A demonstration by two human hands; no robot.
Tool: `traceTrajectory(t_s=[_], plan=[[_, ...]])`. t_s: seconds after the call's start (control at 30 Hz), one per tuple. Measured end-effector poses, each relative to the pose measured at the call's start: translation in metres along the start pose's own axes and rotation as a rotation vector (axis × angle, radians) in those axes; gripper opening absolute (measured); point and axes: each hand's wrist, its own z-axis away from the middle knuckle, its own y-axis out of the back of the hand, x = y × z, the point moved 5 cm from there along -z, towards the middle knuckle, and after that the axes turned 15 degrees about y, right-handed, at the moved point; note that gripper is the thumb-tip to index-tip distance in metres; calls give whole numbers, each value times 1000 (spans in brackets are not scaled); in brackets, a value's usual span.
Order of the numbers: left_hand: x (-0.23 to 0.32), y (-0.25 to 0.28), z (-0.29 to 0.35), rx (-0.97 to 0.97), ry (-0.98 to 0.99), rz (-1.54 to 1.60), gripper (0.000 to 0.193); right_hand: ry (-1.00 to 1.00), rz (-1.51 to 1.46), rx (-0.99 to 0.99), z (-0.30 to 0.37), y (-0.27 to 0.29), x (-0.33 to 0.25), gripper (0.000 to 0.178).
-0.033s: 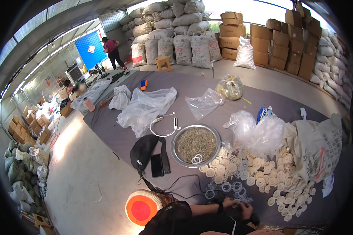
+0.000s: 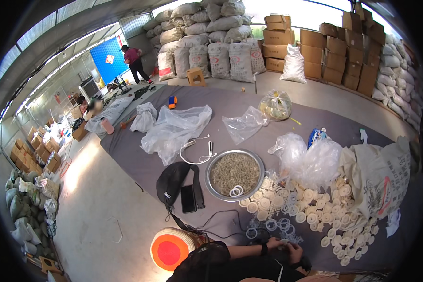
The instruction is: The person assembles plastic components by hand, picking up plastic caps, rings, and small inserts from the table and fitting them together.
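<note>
At the table's near edge, my left hand [image 2: 274,243] and my right hand [image 2: 294,253] are close together, fingers bent and pinched. Between the fingertips is something small and pale, too small to make out. Just beyond my hands lie several clear plastic rings [image 2: 286,227] and small translucent bits. Farther right spreads a heap of cream-coloured round plastic pieces [image 2: 311,207], the nearest ones loose on the cloth. Ahead, a round metal basin [image 2: 210,187] holds many small greyish-brown pieces, with two white rings [image 2: 236,191] on top.
A printed woven sack [image 2: 378,178] and clear plastic bags [image 2: 310,162] border the heap. Left of the basin are a black waist bag [image 2: 171,183], a phone [image 2: 188,199] and white earphones [image 2: 203,160]. An orange-topped stool [image 2: 169,251] stands beside my left arm. Two other people are far left.
</note>
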Motion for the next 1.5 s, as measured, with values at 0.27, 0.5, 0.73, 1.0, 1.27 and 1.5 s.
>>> traceTrajectory(t_s=[0.27,0.5,0.73,1.0,1.27,1.5], plan=[[-12,2,-14,-142,38,149,31,10,2,-59,-6,3,15,18],[-10,7,-13,-45,-20,-30,32,34,159,-64,-7,5,29,19],[3,15,11,92,-96,-137,35,-59,-55,-148,-7,-1,37,20],[4,17,11,45,-93,-52,37,-66,-77,-150,-2,-23,5,17],[3,21,11,44,-146,-32,40,106,272,-203,-15,-15,1,15],[-3,27,11,119,-128,-93,37,-102,200,-251,-12,-15,16,20]])
